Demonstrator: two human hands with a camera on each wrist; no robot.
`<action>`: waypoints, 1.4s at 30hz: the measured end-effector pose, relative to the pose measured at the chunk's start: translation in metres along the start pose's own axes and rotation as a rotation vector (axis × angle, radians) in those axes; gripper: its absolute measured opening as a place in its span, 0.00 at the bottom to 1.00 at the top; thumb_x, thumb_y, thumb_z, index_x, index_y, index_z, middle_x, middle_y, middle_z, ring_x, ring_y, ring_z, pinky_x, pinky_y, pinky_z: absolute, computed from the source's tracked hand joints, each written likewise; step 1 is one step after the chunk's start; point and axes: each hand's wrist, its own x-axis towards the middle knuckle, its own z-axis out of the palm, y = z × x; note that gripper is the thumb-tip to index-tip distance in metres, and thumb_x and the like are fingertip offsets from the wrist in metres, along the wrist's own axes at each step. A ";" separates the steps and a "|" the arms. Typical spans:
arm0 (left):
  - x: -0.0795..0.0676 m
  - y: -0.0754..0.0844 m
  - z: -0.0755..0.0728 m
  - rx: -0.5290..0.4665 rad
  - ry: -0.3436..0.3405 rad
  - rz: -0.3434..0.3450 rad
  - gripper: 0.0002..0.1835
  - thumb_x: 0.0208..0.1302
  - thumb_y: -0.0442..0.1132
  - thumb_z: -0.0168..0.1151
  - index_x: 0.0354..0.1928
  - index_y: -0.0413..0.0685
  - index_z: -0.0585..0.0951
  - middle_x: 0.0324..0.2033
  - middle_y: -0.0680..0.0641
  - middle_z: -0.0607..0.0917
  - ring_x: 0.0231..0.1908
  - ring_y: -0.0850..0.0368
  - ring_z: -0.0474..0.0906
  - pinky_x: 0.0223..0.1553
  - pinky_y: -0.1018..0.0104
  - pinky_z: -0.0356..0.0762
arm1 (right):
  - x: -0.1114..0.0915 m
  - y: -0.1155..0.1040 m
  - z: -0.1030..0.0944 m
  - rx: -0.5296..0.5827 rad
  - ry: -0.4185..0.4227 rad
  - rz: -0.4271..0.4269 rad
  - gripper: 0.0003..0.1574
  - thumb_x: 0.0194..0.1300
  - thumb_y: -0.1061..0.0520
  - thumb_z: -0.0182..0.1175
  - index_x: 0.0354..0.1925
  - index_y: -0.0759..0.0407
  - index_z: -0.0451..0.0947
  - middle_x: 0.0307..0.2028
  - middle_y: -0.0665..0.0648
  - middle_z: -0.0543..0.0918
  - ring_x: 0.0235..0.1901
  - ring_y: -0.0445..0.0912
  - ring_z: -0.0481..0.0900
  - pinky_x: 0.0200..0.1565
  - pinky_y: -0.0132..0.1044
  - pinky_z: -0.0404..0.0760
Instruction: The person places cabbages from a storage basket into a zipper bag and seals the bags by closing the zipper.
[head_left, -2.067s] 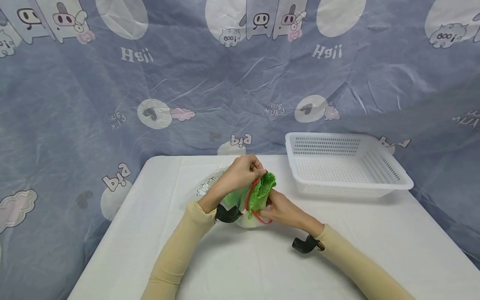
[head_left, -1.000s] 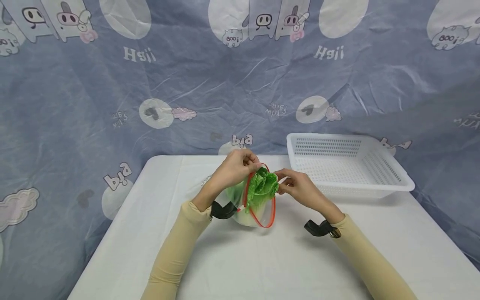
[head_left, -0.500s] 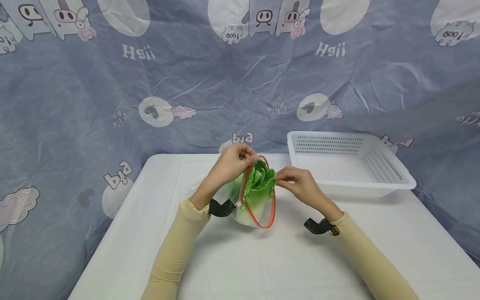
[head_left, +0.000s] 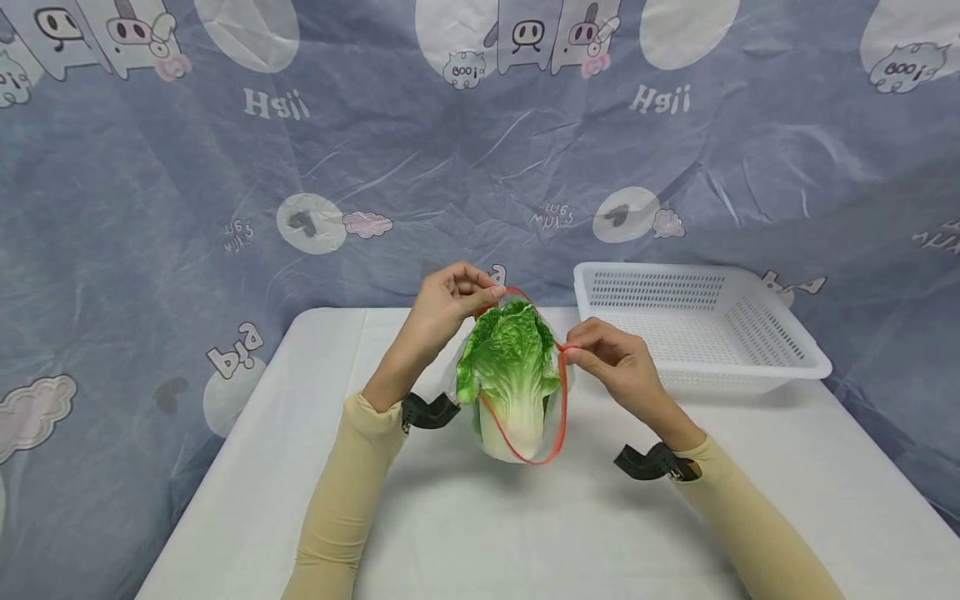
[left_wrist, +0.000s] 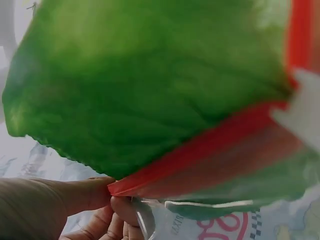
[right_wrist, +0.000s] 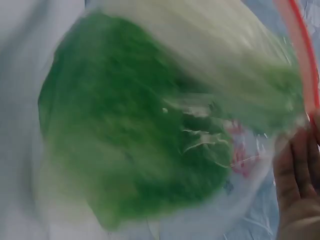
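A napa cabbage (head_left: 516, 354) with green leaves and a pale stem stands in a clear zip bag on the table. The bag's red zip rim (head_left: 562, 408) gapes in a wide loop around the leaves. At the upper left of this rim, my left hand (head_left: 442, 312) pinches the strip between thumb and fingers. The left wrist view shows this pinch too, with the hand (left_wrist: 92, 207) below the leaves (left_wrist: 125, 95). My right hand (head_left: 618, 362) pinches the rim on the right side. In the right wrist view, fingers (right_wrist: 295, 160) hold the bag's edge, and the blurred cabbage (right_wrist: 130, 125) shows through the plastic.
A white perforated plastic basket (head_left: 697, 329) sits at the back right of the white-covered table (head_left: 480, 533). Behind the table hangs a blue-grey printed cloth (head_left: 420, 175). Each wrist carries a black camera mount, the left one (head_left: 429, 411) close to the bag.
My hands have moved apart and the red rim has spread wider. The right hand has gone from the leaves to the rim. The cabbage's opening has turned towards me, showing more leaf and stem.
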 end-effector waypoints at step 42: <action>-0.034 0.016 0.038 0.612 -0.139 0.105 0.03 0.59 0.39 0.68 0.30 0.50 0.88 0.27 0.53 0.85 0.26 0.63 0.77 0.30 0.71 0.75 | 0.003 0.009 -0.001 -0.114 0.951 0.045 0.07 0.64 0.62 0.62 0.32 0.67 0.78 0.27 0.52 0.82 0.23 0.38 0.78 0.26 0.24 0.74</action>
